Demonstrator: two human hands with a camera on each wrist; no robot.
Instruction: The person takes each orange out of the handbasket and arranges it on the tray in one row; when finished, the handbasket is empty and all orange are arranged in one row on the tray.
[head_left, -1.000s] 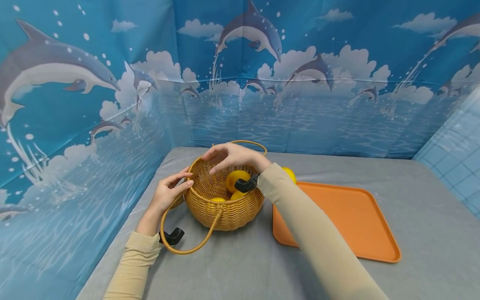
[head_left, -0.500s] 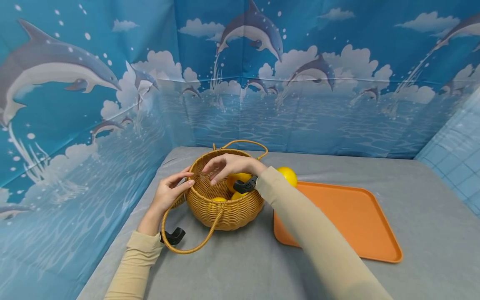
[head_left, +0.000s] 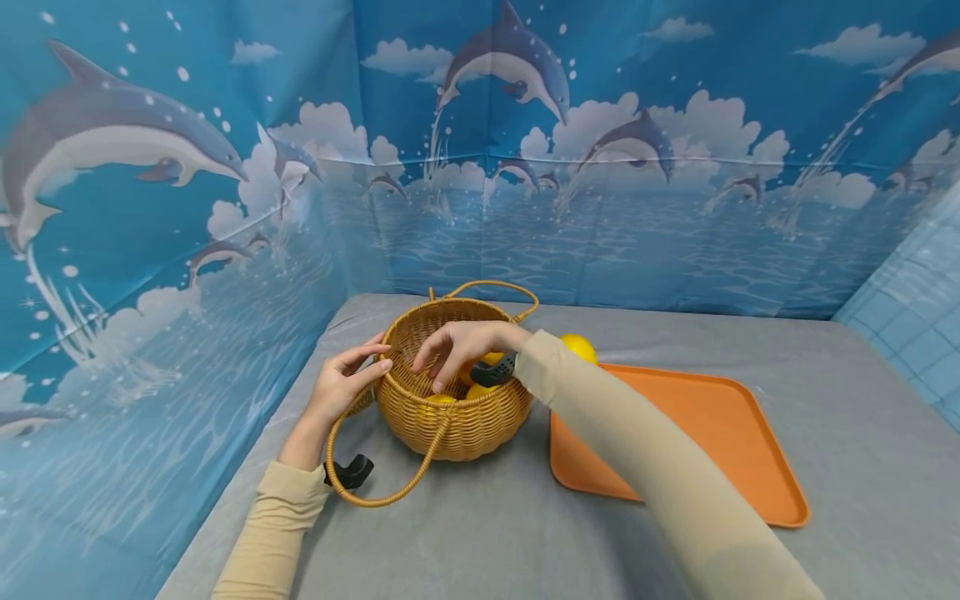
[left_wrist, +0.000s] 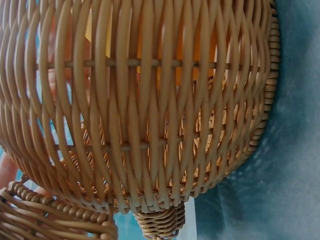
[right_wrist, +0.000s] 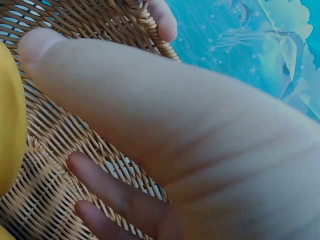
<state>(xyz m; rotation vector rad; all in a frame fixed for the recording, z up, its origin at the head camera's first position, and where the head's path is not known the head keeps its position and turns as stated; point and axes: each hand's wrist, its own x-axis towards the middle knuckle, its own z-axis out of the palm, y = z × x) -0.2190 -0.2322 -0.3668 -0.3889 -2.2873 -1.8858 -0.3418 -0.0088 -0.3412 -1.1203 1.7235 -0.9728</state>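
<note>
A round wicker basket (head_left: 457, 437) stands on the grey cloth with its two hoop handles folded outward. My left hand (head_left: 335, 390) holds the basket's left rim between thumb and fingers. Over the basket's opening, my right hand (head_left: 468, 340) reaches down with fingers apart and nothing between them. Inside lie a yellow fruit (head_left: 441, 399) near the front rim, another yellow fruit (head_left: 480, 390), and an orange-yellow one (head_left: 467, 372) partly hidden by the right hand. In the right wrist view, a yellow fruit (right_wrist: 10, 125) sits left of the thumb (right_wrist: 100, 75). The left wrist view mostly shows basket weave (left_wrist: 150, 110).
An orange tray (head_left: 697, 425) lies right of the basket, partly behind the right sleeve. Near its far left corner sits a yellow fruit (head_left: 579, 347). A dolphin-printed curtain (head_left: 600, 242) hangs behind and to the left of the table.
My right hand has lowered from above the rim into the basket's opening, its fingers bending downward toward the fruit. The left hand stays at the rim.
</note>
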